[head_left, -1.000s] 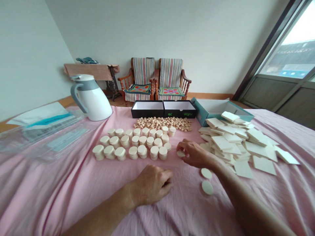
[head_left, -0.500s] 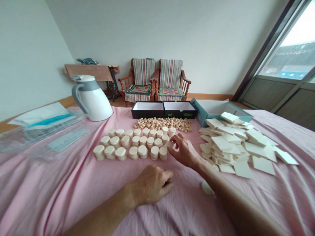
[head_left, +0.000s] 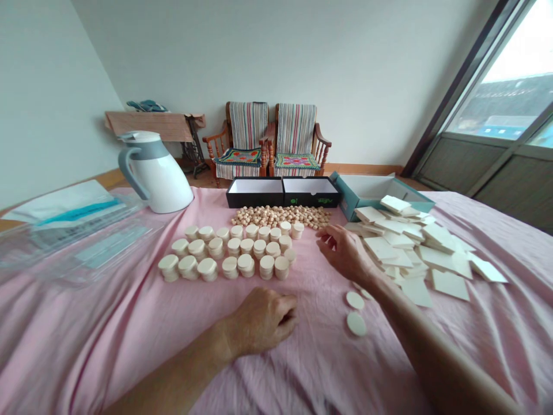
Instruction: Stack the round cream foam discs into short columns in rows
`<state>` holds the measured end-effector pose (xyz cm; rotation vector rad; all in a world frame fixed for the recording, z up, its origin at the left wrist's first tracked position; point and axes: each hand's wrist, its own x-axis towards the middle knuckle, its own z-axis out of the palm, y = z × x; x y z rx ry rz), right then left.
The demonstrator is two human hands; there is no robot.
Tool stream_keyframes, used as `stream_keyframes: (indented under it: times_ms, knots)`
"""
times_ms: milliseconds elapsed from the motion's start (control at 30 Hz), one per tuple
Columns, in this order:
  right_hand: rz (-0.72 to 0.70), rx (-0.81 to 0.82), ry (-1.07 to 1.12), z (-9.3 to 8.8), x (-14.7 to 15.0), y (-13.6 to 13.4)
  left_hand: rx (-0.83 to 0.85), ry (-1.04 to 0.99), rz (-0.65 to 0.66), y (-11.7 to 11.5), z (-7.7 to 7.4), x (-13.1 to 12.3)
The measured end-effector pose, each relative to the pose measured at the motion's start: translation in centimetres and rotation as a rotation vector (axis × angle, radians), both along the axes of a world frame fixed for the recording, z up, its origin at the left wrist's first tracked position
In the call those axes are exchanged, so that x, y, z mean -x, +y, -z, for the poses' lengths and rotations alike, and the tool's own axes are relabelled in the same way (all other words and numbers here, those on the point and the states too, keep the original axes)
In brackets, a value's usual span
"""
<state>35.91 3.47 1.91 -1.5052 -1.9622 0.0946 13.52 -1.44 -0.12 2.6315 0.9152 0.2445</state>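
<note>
My right hand hovers over the pink cloth, its fingers loosely bent and apart, with nothing visible in them. Just left of it stand rows of stacked round wooden discs; the end disc in the middle row looks tilted or blurred. My left hand rests on the cloth in front of the stacks, curled into a loose fist with no object showing. Two loose discs, one of them a pale round disc, lie beside my right forearm. More discs are partly hidden behind that forearm.
A heap of square wooden pieces lies at the right, before a teal box. Small wooden beads spread behind the stacks, near two black boxes. A white jug and clear plastic packaging occupy the left.
My right hand has let go of a disc at the right end of the middle row and moved right, away from the stacks. My left hand stays in place.
</note>
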Motion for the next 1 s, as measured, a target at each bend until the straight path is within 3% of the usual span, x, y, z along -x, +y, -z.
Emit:
stream_keyframes:
  times_ms: [167, 333, 400, 500, 600, 733, 833, 1000]
  knots:
    - [-0.038, 0.186, -0.395, -1.7, -4.4, -0.6, 0.015, 0.001, -0.029, 0.0, -0.1, -0.2]
    - [-0.175, 0.346, -0.769, -1.6, -5.6, -0.4, 0.022, -0.026, 0.01, -1.1, -1.8, -2.1]
    - [-0.162, 0.333, -0.768, -1.0, -5.3, -0.2, -0.06, -0.054, 0.074, -1.7, -2.6, -3.7]
    - [-0.103, 0.294, -0.715, -0.4, -4.7, -0.1, -0.207, -0.033, 0.281, -2.0, -2.9, -6.6]
    - [-0.096, 0.303, -0.732, -0.7, -4.3, 0.0, -0.281, -0.046, 0.346, -1.7, -2.0, -9.5]
    - [-0.189, 0.428, -0.827, -2.2, -3.8, 0.5, -0.352, -0.047, 0.431, -0.8, -0.2, -12.1]
    - [-0.245, 0.441, -0.692, -3.2, -3.7, 1.3, -0.393, -0.029, 0.441, -0.1, 0.5, -12.8]
    - [-0.186, 0.359, -0.622, -3.6, -4.8, 1.9, -0.454, 0.028, 0.365, 0.3, 0.7, -11.5]
